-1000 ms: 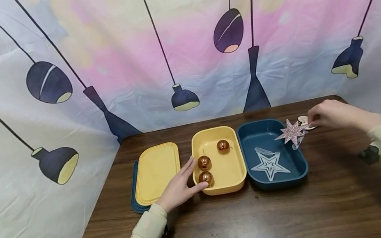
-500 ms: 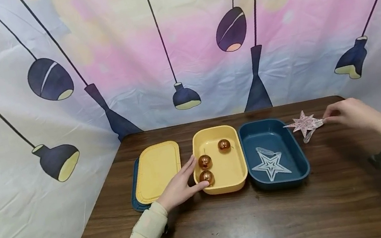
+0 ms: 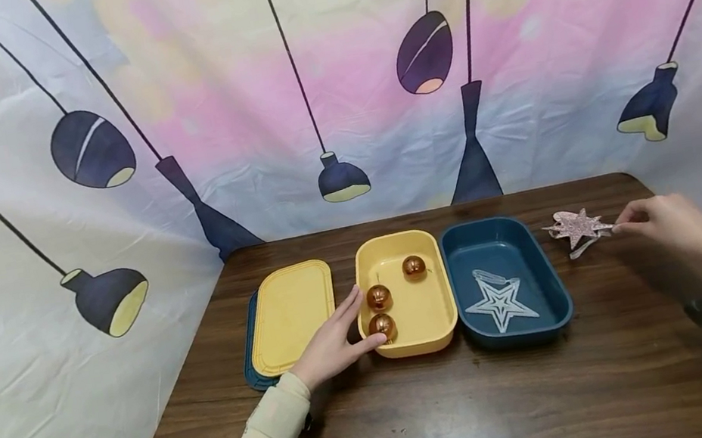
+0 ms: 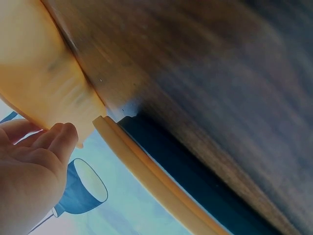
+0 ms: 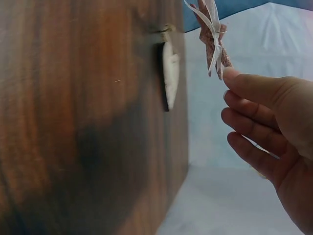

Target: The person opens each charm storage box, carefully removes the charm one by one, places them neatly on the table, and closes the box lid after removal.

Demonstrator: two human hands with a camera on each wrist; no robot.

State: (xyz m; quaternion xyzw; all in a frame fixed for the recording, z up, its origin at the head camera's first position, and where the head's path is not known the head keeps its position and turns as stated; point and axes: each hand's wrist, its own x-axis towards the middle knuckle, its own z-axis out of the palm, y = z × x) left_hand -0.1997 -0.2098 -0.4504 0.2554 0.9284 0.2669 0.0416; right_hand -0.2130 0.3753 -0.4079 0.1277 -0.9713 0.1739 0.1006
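Note:
My right hand [image 3: 669, 226] pinches one point of a pink glitter star ornament [image 3: 576, 225] between thumb and forefinger, right of the blue box [image 3: 555, 271]. A white ribbon [image 5: 215, 41] hangs by the star in the right wrist view. A white flat ornament [image 5: 170, 78] lies on the table below it. At the yellow box [image 3: 429, 298], my left hand [image 3: 330, 348] rests with extended fingers along the left rim, its thumb over the near corner beside a copper bauble [image 3: 382, 327]. Two more baubles lie inside. A white star ornament [image 3: 500, 302] lies in the blue box.
Left of the boxes, a yellow lid [image 3: 291, 316] lies on top of a blue lid [image 3: 254, 357]. Both boxes stand side by side on the dark wooden table [image 3: 424, 422]. A cloth backdrop [image 3: 218, 79] with printed lamps hangs behind.
My right hand has carried the pink star rightward, from over the blue box's right rim to over the table beside it. The left hand has stayed at the yellow box.

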